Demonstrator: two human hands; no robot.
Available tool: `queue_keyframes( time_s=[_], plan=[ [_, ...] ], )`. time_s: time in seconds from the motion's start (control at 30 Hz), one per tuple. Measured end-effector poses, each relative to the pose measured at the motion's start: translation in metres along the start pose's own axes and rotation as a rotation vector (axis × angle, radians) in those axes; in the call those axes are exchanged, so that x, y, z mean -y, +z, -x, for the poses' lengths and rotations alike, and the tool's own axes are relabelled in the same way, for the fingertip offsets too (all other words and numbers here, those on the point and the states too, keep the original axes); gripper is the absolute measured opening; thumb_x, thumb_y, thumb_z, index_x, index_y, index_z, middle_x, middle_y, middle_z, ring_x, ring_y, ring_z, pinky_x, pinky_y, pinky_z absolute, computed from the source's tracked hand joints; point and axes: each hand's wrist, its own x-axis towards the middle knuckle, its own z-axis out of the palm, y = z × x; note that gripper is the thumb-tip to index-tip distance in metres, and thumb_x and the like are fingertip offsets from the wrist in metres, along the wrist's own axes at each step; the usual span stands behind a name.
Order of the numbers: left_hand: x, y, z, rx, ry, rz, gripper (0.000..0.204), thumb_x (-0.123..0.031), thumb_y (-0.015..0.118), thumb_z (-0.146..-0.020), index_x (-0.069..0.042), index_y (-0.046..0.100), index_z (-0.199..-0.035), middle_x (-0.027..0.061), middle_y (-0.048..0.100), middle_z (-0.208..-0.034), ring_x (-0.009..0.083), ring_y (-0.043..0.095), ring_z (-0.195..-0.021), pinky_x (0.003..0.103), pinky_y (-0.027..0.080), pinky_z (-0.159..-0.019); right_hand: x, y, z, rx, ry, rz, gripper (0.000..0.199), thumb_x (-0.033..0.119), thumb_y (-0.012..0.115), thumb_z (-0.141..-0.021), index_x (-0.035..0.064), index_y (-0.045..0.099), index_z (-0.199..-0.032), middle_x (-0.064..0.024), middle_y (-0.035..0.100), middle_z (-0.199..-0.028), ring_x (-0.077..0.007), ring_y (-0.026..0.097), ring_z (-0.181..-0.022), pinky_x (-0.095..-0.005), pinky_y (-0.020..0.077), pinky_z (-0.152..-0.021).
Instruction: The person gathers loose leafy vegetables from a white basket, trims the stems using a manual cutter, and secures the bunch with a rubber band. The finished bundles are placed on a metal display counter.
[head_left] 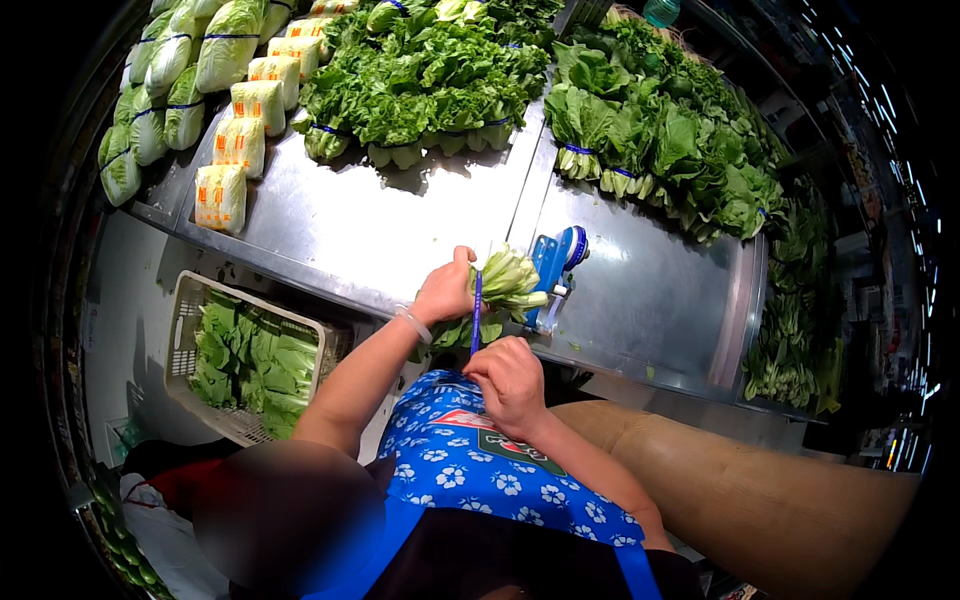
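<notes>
**Blue tape going around a bunch of greens**

Blue tape is stretching taut between the two hands, running down from a bunch of pale-stemmed greens at the front edge of the steel surface. The left hand is gripping the bunch around its stems at nine o'clock of it; the right hand, at six o'clock, is closed in a pinch on the tape's lower end. Just beside the bunch at three o'clock is standing a blue tape dispenser. This looks like the binding step: the strip appears drawn out and about to be wrapped, so the next move would call for keeping tension while turning the tape round the stems.

Farther out, tied leafy greens are lying at twelve o'clock, more bunches at two, wrapped cabbages at ten. A white crate of loose greens is sitting below at eight o'clock.
</notes>
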Motion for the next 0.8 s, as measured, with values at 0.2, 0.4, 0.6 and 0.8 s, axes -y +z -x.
queue_keyframes(
  time_s=[0.2,0.4,0.6,0.8],
  plan=[
    [-0.025,-0.024,-0.023,0.24,-0.042,0.399,0.084,-0.025,0.093,-0.06,0.001,0.04,-0.12,0.0157,0.061,-0.104,0.0206,0.059,-0.098,0.032,0.049,-0.085,-0.019,-0.043,0.023,0.029,-0.069,0.059,0.02,-0.002,0.068,-0.068,0.0046,0.058,-0.084,-0.0087,0.062,-0.084,-0.0294,0.058,-0.078,-0.0394,0.0434,-0.07],
    [-0.065,-0.034,-0.025,0.475,-0.129,0.703,0.081,-0.016,0.087,-0.064,0.004,0.039,-0.126,0.0141,0.06,-0.108,0.0171,0.059,-0.1,0.029,0.049,-0.088,-0.031,-0.082,0.04,0.049,-0.033,0.136,0.019,0.001,0.068,-0.071,0.0078,0.057,-0.086,-0.0067,0.061,-0.086,-0.0294,0.057,-0.081,-0.0392,0.0436,-0.073],
    [-0.079,-0.028,-0.026,0.599,-0.081,0.932,0.084,-0.006,0.08,-0.067,0.004,0.036,-0.138,0.0121,0.059,-0.117,0.0162,0.059,-0.103,0.029,0.049,-0.091,-0.038,-0.107,0.05,0.073,0.01,0.183,0.018,0.002,0.068,-0.072,0.0081,0.057,-0.086,-0.0059,0.061,-0.086,-0.0277,0.058,-0.084,-0.0382,0.0451,-0.074],
    [-0.092,-0.029,-0.016,0.791,-0.149,1.294,0.083,-0.006,0.078,-0.072,0.002,0.034,-0.142,0.0143,0.056,-0.129,0.0224,0.059,-0.113,0.034,0.049,-0.098,-0.03,-0.134,0.038,0.049,-0.049,0.177,0.022,-0.001,0.069,-0.071,0.0091,0.059,-0.089,-0.0036,0.064,-0.091,-0.0271,0.058,-0.09,-0.0387,0.0456,-0.081]
  ],
)
